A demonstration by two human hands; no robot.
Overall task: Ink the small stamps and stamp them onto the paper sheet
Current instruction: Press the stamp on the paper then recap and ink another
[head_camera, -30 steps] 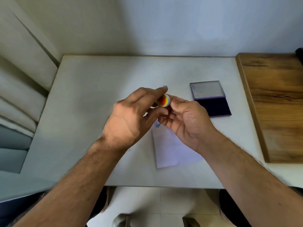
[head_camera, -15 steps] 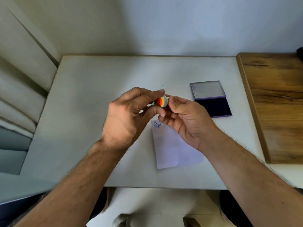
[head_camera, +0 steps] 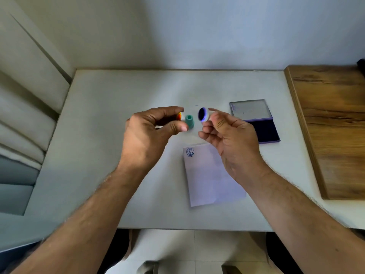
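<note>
I have pulled the stamp (head_camera: 203, 114) apart: right hand (head_camera: 232, 142) pinches it, left hand (head_camera: 147, 139) pinches the cap (head_camera: 180, 116); keep its inked face level.

Left hand (head_camera: 146, 135) pinches a rainbow-coloured stamp piece (head_camera: 179, 116) with a teal stem (head_camera: 189, 121). Right hand (head_camera: 231, 139) holds a round, dark-faced piece (head_camera: 202, 114) just beside it. Paper sheet (head_camera: 211, 180) bears one blue imprint (head_camera: 190, 152); ink pad (head_camera: 256, 121) lies open.

Plain home desk corner: white table (head_camera: 118, 135), wooden board (head_camera: 331, 125), tiled floor (head_camera: 177, 246).
</note>
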